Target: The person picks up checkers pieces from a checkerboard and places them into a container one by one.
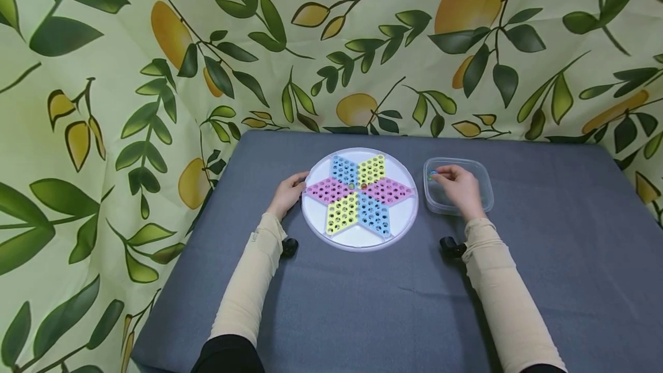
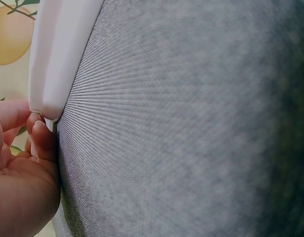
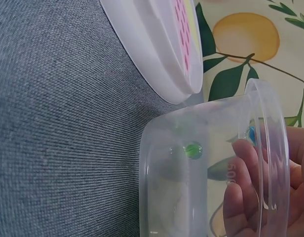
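Note:
A round white Chinese checkers board (image 1: 361,240) carries a star of pink, blue and yellow holed sections. My left hand (image 1: 288,193) holds the board at its left rim; in the left wrist view, curled fingers (image 2: 42,136) meet the white edge. To the right of the board, my right hand (image 1: 459,189) reaches over a clear plastic container (image 1: 486,189). A blue marble (image 3: 251,134) is pinched at its fingertips, seen through the container's wall. Inside the container lies a green marble (image 3: 194,150). Near the board's centre sit a reddish marble (image 1: 364,186) and a greenish one (image 1: 351,186).
Grey cloth covers the table (image 1: 362,309). A leaf-and-fruit patterned curtain (image 1: 321,45) hangs behind it and along the left side. The container stands close to the board's right rim. Dark wrist cameras (image 1: 452,247) sit at both sleeve cuffs.

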A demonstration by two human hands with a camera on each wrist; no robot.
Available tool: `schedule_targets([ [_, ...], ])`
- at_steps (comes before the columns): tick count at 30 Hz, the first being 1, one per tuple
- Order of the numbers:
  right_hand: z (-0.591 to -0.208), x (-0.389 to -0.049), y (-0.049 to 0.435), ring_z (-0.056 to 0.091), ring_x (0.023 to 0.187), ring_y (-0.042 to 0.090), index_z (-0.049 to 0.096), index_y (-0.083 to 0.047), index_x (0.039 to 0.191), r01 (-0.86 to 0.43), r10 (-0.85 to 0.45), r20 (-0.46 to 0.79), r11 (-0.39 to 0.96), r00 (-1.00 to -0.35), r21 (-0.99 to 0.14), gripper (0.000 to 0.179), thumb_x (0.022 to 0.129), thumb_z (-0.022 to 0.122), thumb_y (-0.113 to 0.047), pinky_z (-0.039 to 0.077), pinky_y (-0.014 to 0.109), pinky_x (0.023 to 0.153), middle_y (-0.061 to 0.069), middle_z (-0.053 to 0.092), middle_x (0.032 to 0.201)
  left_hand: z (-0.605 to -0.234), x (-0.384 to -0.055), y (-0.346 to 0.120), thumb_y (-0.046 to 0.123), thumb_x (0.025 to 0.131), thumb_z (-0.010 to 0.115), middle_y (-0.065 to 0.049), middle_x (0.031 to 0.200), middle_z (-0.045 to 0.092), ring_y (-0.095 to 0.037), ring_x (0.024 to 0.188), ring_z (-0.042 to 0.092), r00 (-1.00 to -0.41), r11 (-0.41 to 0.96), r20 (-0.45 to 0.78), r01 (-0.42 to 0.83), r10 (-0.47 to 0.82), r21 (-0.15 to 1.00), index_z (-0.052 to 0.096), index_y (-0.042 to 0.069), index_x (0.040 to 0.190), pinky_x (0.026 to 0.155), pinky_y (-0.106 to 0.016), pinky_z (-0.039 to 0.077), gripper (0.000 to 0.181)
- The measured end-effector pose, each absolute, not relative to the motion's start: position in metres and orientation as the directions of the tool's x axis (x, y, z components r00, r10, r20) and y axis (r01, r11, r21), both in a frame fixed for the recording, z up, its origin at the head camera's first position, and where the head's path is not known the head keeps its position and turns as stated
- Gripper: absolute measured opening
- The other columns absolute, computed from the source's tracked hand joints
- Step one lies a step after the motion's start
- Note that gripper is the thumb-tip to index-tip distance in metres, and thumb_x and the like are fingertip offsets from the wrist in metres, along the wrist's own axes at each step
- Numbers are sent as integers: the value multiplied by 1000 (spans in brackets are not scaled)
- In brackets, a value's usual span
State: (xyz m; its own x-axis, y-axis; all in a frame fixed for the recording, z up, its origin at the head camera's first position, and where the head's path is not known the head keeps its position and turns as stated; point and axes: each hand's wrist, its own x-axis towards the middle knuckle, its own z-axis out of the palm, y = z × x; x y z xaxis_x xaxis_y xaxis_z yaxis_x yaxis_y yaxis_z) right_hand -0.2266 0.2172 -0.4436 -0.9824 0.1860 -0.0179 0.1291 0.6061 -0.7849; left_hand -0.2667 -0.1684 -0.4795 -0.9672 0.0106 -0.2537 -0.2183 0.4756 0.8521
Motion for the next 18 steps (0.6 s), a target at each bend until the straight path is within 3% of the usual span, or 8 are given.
schedule_targets([
  [18,-444,-229,220,54,93,27,60,0,115,109,151,-11,661,-988,-743,35,93,54,-26,39,29,71,19,62,104,-480,-267,-169,25,97,45,-9,138,47,-24,118,45,-967,476,-256,-221,10,851,49,26,135,102,-44,35,38],
])
